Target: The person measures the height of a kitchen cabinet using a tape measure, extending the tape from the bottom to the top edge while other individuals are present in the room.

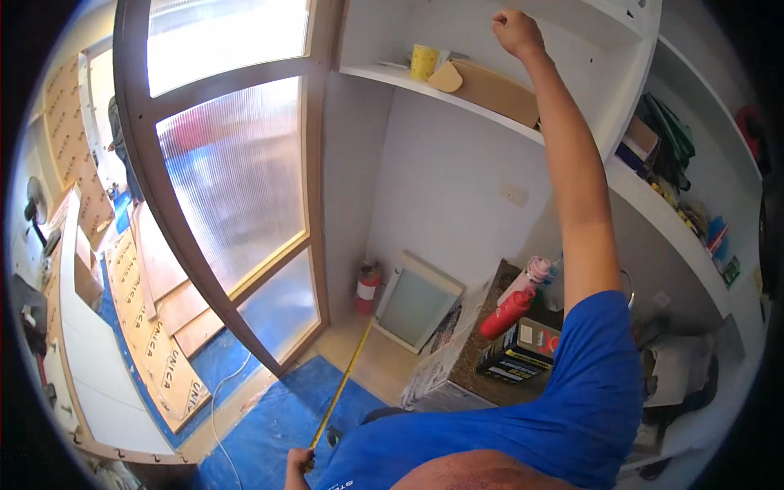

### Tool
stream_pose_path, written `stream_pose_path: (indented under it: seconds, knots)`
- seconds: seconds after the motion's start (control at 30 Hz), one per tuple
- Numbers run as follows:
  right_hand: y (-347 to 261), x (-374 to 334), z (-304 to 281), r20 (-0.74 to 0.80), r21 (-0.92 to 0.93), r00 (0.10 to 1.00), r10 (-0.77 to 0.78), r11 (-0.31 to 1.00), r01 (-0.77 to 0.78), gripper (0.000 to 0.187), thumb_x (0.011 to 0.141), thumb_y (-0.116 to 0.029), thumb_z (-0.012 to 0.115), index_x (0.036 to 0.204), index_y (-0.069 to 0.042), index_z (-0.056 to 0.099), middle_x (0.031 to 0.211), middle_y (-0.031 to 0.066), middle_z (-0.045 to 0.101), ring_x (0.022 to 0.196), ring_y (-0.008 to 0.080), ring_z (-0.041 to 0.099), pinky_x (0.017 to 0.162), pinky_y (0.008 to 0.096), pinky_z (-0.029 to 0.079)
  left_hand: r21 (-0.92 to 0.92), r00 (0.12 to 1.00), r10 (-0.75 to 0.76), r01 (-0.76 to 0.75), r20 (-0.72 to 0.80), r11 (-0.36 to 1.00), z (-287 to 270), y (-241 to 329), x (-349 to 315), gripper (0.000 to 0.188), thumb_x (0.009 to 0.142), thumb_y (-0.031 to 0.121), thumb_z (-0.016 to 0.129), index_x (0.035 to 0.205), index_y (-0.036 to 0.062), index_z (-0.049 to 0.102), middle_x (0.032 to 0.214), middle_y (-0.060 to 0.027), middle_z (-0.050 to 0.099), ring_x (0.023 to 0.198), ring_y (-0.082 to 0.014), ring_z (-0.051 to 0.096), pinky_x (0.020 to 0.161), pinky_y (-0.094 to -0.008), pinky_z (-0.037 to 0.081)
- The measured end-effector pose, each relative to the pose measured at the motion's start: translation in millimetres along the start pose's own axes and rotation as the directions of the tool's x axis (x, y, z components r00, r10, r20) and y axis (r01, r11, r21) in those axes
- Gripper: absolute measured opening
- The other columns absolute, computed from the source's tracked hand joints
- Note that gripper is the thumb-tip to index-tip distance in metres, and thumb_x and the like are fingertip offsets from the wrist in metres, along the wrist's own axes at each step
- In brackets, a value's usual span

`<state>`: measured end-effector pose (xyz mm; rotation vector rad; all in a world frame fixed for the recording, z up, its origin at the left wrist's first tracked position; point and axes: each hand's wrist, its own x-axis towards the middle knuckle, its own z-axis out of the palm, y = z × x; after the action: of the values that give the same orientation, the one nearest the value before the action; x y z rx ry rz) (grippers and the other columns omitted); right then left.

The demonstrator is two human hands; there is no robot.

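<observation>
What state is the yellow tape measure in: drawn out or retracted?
Drawn out: a long straight stretch of yellow tape runs from the left hand to near the red fire extinguisher.

Over on the floor at the left, the boldest print of all: one word in dark capitals ran again and again down a long tan sheet (167, 371)! Similar dark print, much smaller, dotted the tan wall covering (69, 122) farther back. Across to the tabletop (467, 377), and there was a black box (516, 361) carrying bright yellow and pale lettering, its finer lines too small to make out. White capitals peeked from the blue shirt (490, 425) at the lower edge, partly cut off. The red extinguisher (365, 305) wore a white label (367, 288), its print unreadable.
</observation>
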<state>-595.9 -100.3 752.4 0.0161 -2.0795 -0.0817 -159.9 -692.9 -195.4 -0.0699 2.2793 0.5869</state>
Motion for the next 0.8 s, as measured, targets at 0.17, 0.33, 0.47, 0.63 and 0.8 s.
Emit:
stream_pose_path:
  seconds: [0.17, 0.33, 0.47, 0.63, 0.8]
  knots:
    - [44, 31, -10, 0.002, -0.056, 1.000, 0.006, 0.998, -0.006, 0.029, 0.093, -0.032, 0.062, 0.109, -0.013, 0.076, 0.103, 0.0104, 0.077, 0.097, 0.0276, 0.073, 0.088, 0.0409, 0.056, 0.083, 0.997, 0.082, -0.082, 0.014, 0.993, -57, 17, 49, 0.044, 0.096, 0.053, 0.051, 0.091, 0.0199, 0.079, 0.093, -0.0104, 0.076, 0.090, -0.0320, 0.073, 0.080, -0.0452, 0.056]
    - [-7, 24, -93, -0.437, -0.127, 0.895, -0.088, 0.991, 0.035, 0.025, 0.093, -0.025, 0.061, 0.104, -0.005, 0.071, 0.094, 0.0171, 0.074, 0.088, 0.0350, 0.071, 0.078, 0.0453, 0.058, -0.077, 0.989, 0.143, -0.147, -0.045, 0.986, -114, 76, 100, 0.042, 0.096, 0.051, 0.052, 0.091, 0.0178, 0.078, 0.091, -0.0111, 0.075, 0.087, -0.0317, 0.073, 0.077, -0.0448, 0.056]
    - [87, 63, -183, -0.698, -0.328, 0.682, -0.216, 0.944, -0.037, 0.027, 0.093, -0.027, 0.061, 0.101, -0.003, 0.070, 0.100, 0.0218, 0.072, 0.097, 0.0421, 0.068, 0.086, 0.0499, 0.054, -0.113, 0.972, 0.229, -0.233, -0.044, 0.966, -170, 123, 143, 0.041, 0.096, 0.048, 0.053, 0.091, 0.0162, 0.077, 0.089, -0.0116, 0.075, 0.084, -0.0315, 0.072, 0.075, -0.0445, 0.056]
    - [186, 114, -239, -0.340, -0.711, 0.940, -0.028, 0.661, -0.238, 0.057, 0.092, -0.051, 0.063, 0.124, -0.004, 0.069, 0.126, 0.0248, 0.067, 0.121, 0.0424, 0.061, 0.107, 0.0506, 0.045, -0.151, 0.962, 0.274, -0.269, 0.012, 0.951, -206, 137, 174, 0.039, 0.096, 0.046, 0.054, 0.092, 0.0142, 0.076, 0.087, -0.0123, 0.074, 0.081, -0.0312, 0.072, 0.072, -0.0440, 0.056]
    - [82, 96, -232, -0.065, -0.704, 0.895, 0.441, 0.615, -0.354, 0.048, 0.092, -0.044, 0.061, 0.114, -0.003, 0.073, 0.128, 0.0212, 0.068, 0.126, 0.0437, 0.059, 0.112, 0.0603, 0.037, -0.163, 0.966, 0.252, -0.240, 0.054, 0.957, -226, 140, 170, 0.037, 0.096, 0.043, 0.055, 0.092, 0.0122, 0.075, 0.084, -0.0130, 0.073, 0.078, -0.0309, 0.071, 0.069, -0.0436, 0.056]
